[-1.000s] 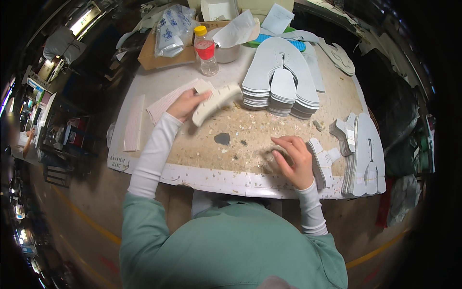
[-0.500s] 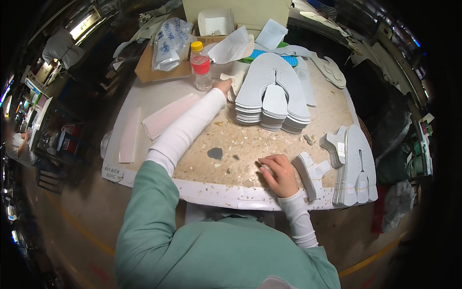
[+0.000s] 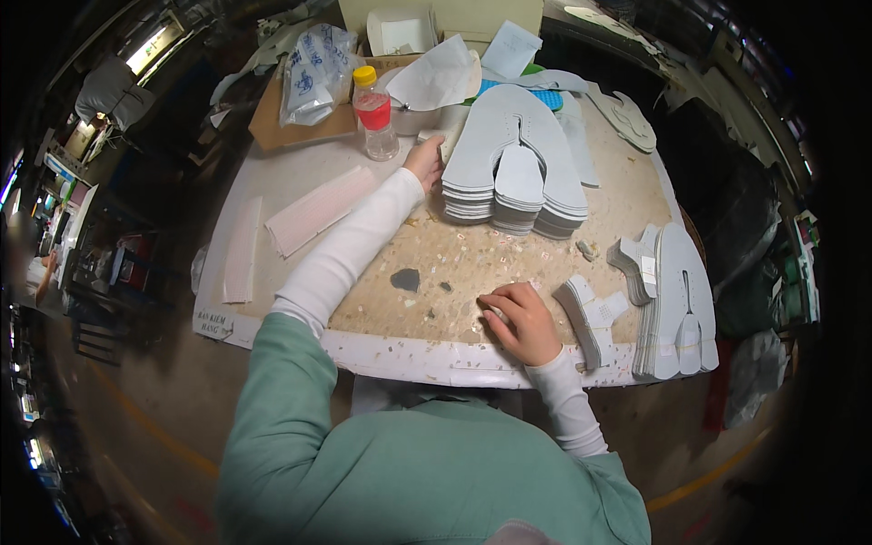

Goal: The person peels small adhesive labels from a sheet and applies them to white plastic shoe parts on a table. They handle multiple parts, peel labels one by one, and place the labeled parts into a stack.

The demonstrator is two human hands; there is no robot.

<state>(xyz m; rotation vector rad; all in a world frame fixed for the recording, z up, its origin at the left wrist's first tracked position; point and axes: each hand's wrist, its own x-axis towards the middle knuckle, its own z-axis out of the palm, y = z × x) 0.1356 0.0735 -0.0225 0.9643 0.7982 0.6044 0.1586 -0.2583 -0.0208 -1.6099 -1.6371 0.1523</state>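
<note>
My left hand (image 3: pixel 424 163) reaches far across the table, its fingers closed around the edge of a small stack of cream cut pieces (image 3: pixel 450 125). Part of that stack is hidden by the hand and the big pile beside it. Just right of it stands a tall pile of light grey shoe-upper pieces (image 3: pixel 481 145), arched in outline with a slotted middle. My right hand (image 3: pixel 524 325) rests near the front edge, fingers loosely bent and apart, with no piece seen in it. To its right lies a small stack of grey perforated pieces (image 3: pixel 590 318).
A clear bottle with a yellow cap (image 3: pixel 375 123) stands beside my left hand, before a cardboard box (image 3: pixel 295 127) holding a plastic bag. Pinkish strips (image 3: pixel 318 213) lie at left. Banded grey upper pieces (image 3: pixel 668 313) sit at right. Scraps litter the worn tabletop (image 3: pixel 363 313).
My left hand has turned, showing more of its back and thumb, and the cream pieces have shifted slightly away. My right hand has barely moved. The whole view has shifted slightly.
</note>
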